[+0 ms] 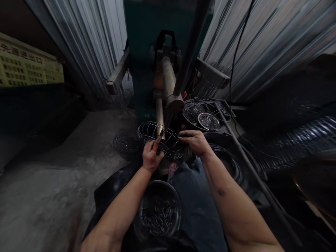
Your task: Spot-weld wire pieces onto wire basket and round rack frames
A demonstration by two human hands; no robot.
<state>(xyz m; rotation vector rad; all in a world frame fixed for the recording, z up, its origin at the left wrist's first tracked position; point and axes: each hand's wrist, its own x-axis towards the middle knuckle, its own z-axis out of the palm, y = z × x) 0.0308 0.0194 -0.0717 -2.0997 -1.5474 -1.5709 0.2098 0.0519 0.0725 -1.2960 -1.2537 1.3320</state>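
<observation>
A round wire basket (143,131) sits around the lower rod (159,120) of a green machine. My left hand (151,156) is closed around an orange-handled tool, which looks like pliers (155,145), its dark tip up against the rod and the wires. On the other side, the thumb and fingers of my right hand (195,140) pinch the basket's right rim. Between my forearms, near my lap, a metal bowl (179,210) holds many small bent metal pieces (159,217).
Above the basket juts the machine's thick upper arm (170,82), with a slanted bar (190,49) beside it. Wire rings and a round wire piece (208,121) lie at right. Coiled wire (232,162) is near my right forearm. A yellow crate (28,64) stands far left.
</observation>
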